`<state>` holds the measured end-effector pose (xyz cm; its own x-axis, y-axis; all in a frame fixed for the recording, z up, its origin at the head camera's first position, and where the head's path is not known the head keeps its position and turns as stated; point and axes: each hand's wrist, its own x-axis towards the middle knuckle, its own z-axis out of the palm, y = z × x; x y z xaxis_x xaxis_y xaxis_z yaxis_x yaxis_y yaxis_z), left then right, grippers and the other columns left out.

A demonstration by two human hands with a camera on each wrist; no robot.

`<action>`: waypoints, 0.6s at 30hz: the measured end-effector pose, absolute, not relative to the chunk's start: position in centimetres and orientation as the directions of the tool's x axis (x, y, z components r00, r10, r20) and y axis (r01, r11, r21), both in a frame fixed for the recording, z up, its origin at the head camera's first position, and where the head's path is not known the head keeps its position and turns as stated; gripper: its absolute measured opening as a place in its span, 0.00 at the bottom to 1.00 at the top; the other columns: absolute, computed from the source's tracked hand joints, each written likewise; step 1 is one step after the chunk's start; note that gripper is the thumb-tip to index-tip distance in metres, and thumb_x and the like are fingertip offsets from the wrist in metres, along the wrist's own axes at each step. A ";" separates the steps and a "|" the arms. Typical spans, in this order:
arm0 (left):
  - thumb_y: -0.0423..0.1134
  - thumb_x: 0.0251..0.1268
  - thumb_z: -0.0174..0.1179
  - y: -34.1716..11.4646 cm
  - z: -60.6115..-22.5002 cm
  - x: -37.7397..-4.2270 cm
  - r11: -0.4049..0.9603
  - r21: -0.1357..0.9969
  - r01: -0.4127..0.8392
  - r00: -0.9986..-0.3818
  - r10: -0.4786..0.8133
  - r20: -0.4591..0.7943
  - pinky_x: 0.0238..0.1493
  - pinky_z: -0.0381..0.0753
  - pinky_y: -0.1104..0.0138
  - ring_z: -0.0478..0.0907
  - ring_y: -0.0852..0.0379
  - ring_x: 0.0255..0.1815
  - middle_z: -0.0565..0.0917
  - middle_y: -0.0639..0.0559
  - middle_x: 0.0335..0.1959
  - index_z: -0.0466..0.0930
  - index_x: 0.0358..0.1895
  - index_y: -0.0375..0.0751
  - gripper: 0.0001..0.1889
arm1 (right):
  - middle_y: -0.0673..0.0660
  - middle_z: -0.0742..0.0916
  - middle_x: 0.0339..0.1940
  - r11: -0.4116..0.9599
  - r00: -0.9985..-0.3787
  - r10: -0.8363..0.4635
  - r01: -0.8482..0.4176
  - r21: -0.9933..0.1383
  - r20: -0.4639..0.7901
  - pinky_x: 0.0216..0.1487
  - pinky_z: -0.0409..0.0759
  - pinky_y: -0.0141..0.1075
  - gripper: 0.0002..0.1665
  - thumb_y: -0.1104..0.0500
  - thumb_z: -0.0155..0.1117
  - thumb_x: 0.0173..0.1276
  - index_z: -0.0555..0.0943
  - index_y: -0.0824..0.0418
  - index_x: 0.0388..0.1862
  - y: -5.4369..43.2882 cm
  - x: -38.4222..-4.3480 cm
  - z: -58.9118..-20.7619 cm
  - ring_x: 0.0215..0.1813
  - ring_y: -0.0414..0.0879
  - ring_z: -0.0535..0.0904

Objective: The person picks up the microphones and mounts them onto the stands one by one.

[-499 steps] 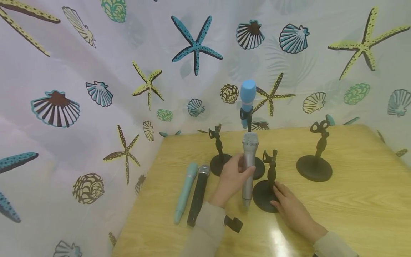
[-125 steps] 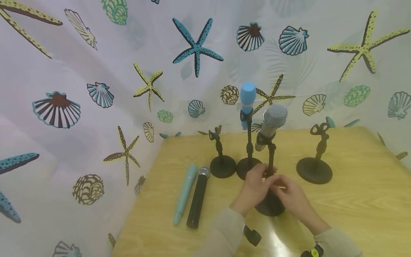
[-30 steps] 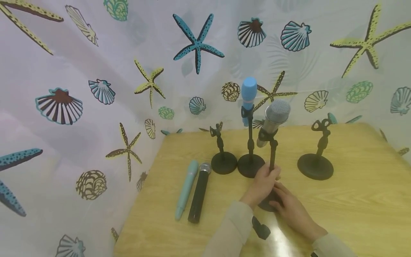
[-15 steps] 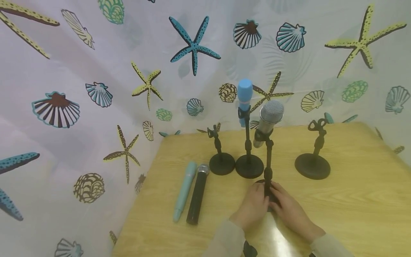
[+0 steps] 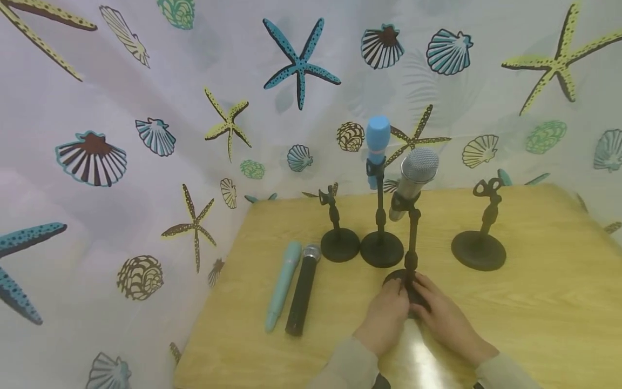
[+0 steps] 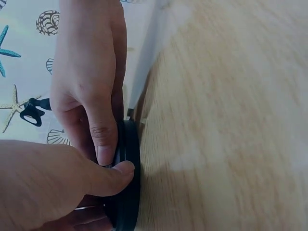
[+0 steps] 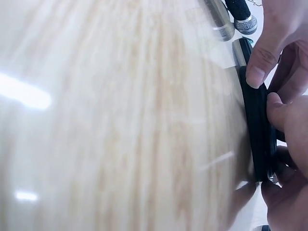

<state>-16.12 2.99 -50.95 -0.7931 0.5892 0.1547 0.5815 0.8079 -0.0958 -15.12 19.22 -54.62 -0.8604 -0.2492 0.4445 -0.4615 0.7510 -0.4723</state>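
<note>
A silver microphone (image 5: 419, 167) sits tilted in the clip of a black microphone stand (image 5: 412, 232), its grille up. Low on this stand, my left hand (image 5: 386, 316) grips the near left of the round base. My right hand (image 5: 447, 319) holds the base from the right, fingers beside the stem. Both thumbs lie at the rim of the base (image 7: 257, 130) in the right wrist view, partly covering it. In the left wrist view the hands overlap in front of the base (image 6: 132, 144). Just behind, a blue microphone (image 5: 378, 134) stands in another stand (image 5: 381, 251).
Two stands with bare clips flank the group, one at the left (image 5: 340, 246) and one at the right (image 5: 478, 251). A teal microphone (image 5: 283, 286) and a black microphone (image 5: 303, 292) lie side by side on the wooden table (image 5: 233, 329). A patterned curtain (image 5: 311, 140) hangs behind.
The silver microphone has gone from my left hand into the clip, and its stand's stem is longer. My left hand has since moved from the stem down to the base.
</note>
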 end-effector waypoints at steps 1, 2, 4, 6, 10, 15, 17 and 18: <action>0.40 0.66 0.65 3.1 -51.0 -16.2 0.806 -0.096 0.584 -0.791 0.591 0.159 0.65 0.74 0.73 0.73 0.54 0.68 0.77 0.45 0.65 0.76 0.62 0.35 0.24 | 0.72 0.73 0.69 0.755 -0.865 -0.242 -0.452 -0.474 0.440 0.62 0.73 0.59 0.31 0.64 0.71 0.61 0.75 0.77 0.60 19.3 -15.1 -54.6 0.65 0.69 0.74; 0.40 0.66 0.64 3.3 -51.0 -16.3 0.807 -0.093 0.583 -0.794 0.590 0.149 0.65 0.74 0.74 0.73 0.55 0.68 0.76 0.46 0.65 0.76 0.62 0.36 0.23 | 0.73 0.73 0.69 0.760 -0.870 -0.235 -0.443 -0.476 0.434 0.62 0.73 0.60 0.31 0.64 0.71 0.61 0.75 0.77 0.60 19.3 -15.1 -54.6 0.65 0.70 0.74; 0.40 0.66 0.64 3.6 -51.2 -16.6 0.809 -0.084 0.581 -0.800 0.587 0.121 0.68 0.71 0.74 0.71 0.55 0.70 0.75 0.47 0.67 0.75 0.63 0.37 0.24 | 0.73 0.73 0.69 0.766 -0.875 -0.223 -0.430 -0.478 0.430 0.62 0.72 0.60 0.31 0.64 0.71 0.61 0.74 0.78 0.60 19.4 -15.1 -54.5 0.65 0.70 0.73; 0.40 0.66 0.65 3.8 -51.4 -16.7 0.809 -0.087 0.581 -0.801 0.588 0.115 0.69 0.70 0.73 0.70 0.56 0.71 0.75 0.48 0.68 0.75 0.63 0.38 0.24 | 0.74 0.73 0.68 0.769 -0.875 -0.217 -0.427 -0.476 0.433 0.61 0.73 0.61 0.31 0.64 0.71 0.61 0.74 0.78 0.60 19.4 -15.2 -54.4 0.65 0.71 0.73; 0.39 0.65 0.66 4.0 -51.5 -17.0 0.813 -0.085 0.576 -0.804 0.582 0.122 0.69 0.70 0.73 0.70 0.56 0.71 0.75 0.48 0.68 0.75 0.64 0.38 0.24 | 0.75 0.73 0.67 0.768 -0.863 -0.222 -0.441 -0.464 0.454 0.61 0.74 0.61 0.31 0.64 0.71 0.61 0.74 0.79 0.59 19.6 -15.4 -54.4 0.64 0.72 0.73; 0.38 0.65 0.65 4.3 -51.2 -17.6 0.814 -0.058 0.578 -0.805 0.580 0.122 0.72 0.67 0.72 0.70 0.56 0.72 0.75 0.49 0.68 0.75 0.64 0.38 0.24 | 0.76 0.73 0.67 0.774 -0.852 -0.229 -0.453 -0.442 0.471 0.60 0.74 0.62 0.31 0.65 0.71 0.61 0.74 0.80 0.59 20.0 -16.0 -54.5 0.63 0.73 0.73; 0.38 0.65 0.66 4.6 -51.1 -17.9 0.815 -0.046 0.577 -0.808 0.579 0.111 0.73 0.66 0.72 0.69 0.56 0.72 0.74 0.49 0.69 0.74 0.64 0.39 0.25 | 0.76 0.73 0.67 0.780 -0.849 -0.231 -0.453 -0.432 0.474 0.60 0.74 0.63 0.31 0.66 0.71 0.60 0.74 0.80 0.59 20.2 -16.3 -54.6 0.63 0.73 0.73; 0.38 0.64 0.67 4.7 -51.0 -18.0 0.816 -0.042 0.576 -0.810 0.577 0.105 0.73 0.65 0.72 0.68 0.57 0.72 0.74 0.50 0.69 0.74 0.64 0.39 0.25 | 0.76 0.73 0.67 0.784 -0.847 -0.231 -0.453 -0.424 0.478 0.60 0.74 0.63 0.31 0.66 0.71 0.60 0.74 0.81 0.58 20.3 -16.4 -54.5 0.63 0.73 0.73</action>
<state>-18.02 4.72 -51.04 -0.8100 0.5768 0.1054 0.5760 0.8164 -0.0415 -16.36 20.25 -54.48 -0.8473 -0.2311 0.4781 -0.4530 0.7844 -0.4236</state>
